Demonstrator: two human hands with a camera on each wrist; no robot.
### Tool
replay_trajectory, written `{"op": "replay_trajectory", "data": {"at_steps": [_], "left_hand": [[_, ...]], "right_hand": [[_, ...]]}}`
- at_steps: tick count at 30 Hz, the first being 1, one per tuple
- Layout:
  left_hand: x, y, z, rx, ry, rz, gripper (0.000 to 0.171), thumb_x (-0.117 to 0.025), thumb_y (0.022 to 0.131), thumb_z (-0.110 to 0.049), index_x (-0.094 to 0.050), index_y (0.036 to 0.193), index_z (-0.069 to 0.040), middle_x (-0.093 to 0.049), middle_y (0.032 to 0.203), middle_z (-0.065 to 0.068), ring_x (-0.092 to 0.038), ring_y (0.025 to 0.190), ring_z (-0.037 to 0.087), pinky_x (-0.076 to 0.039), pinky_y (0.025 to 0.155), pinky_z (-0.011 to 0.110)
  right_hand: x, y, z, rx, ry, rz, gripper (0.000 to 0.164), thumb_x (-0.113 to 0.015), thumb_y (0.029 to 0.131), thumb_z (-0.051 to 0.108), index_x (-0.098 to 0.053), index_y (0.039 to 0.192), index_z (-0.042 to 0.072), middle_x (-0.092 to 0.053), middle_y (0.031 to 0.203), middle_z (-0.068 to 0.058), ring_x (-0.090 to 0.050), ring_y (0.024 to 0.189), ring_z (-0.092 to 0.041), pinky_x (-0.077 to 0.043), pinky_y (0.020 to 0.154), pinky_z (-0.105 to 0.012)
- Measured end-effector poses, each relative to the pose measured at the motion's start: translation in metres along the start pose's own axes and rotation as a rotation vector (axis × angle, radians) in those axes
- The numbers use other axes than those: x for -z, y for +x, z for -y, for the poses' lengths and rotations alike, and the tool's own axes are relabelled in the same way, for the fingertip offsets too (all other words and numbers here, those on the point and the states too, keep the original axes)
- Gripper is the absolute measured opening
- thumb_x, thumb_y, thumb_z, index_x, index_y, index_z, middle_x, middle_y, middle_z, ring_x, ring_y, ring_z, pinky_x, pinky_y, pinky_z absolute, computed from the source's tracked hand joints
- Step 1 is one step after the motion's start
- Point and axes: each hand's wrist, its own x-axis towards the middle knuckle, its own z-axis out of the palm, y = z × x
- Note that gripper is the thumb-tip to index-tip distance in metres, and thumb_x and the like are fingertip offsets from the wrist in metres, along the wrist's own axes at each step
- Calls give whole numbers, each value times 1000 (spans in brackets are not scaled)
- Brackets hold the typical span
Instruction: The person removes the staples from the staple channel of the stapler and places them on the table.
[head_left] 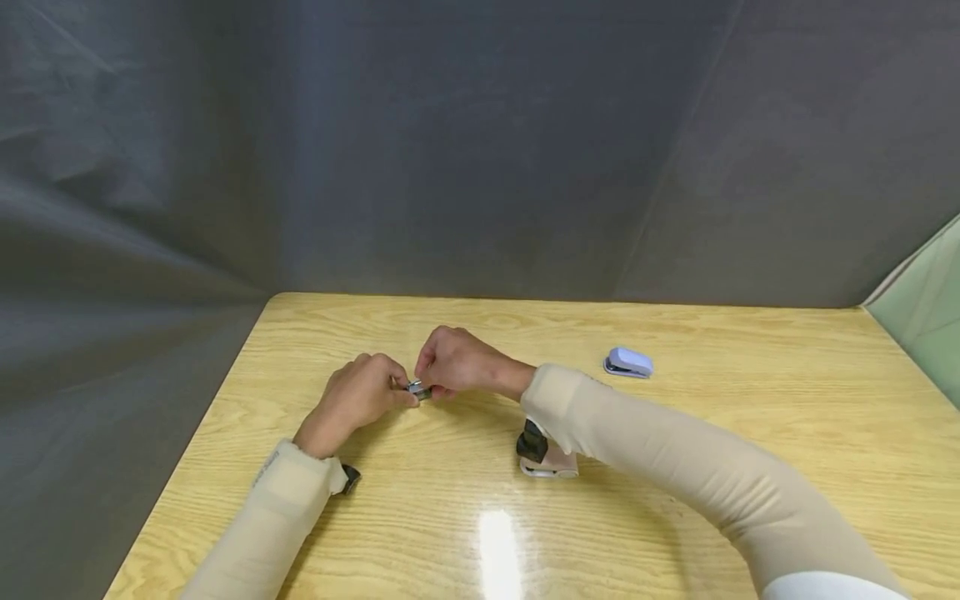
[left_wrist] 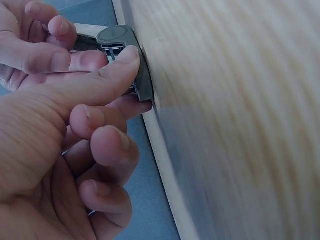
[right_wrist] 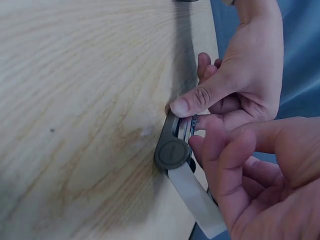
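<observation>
A small grey stapler, with a pale top arm swung away from its base, lies between both hands near the table's left side. My left hand pinches one end of the base, thumb on top and a finger beneath. From the other side, my right hand has its curled fingers at the stapler's metal staple channel. In the head view, the fingers cover much of the stapler. Whether the right fingers hold a loose strip of staples is too small to tell.
A lavender stapler lies on the wooden table to the right. Below the right wrist sits a beige-pink stapler, partly hidden by the black wrist camera. A dark sheet hangs behind the table's back edge.
</observation>
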Motion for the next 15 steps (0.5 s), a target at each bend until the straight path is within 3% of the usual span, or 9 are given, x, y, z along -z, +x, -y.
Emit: {"op": "replay_trajectory", "data": {"at_steps": [7, 15], "left_hand": [[1, 1, -1, -1, 3, -2, 15, -87, 85, -20, -76, 75, -19, -57, 62, -7, -39, 51, 11, -33, 49, 30], [0, 0, 1, -7, -5, -7, 16, -88, 84, -20, -75, 74, -19, -57, 63, -7, -38, 50, 10, -31, 48, 29]], "right_hand": [[3, 1, 3, 30, -154, -1, 23, -59, 102, 1, -79, 91, 5, -73, 73, -12, -69, 62, -24, -52, 58, -26], [1, 2, 5, 36, -178, -1, 26, -58, 101, 0, -79, 87, 4, -74, 74, -10, -71, 66, -29, -48, 51, -24]]}}
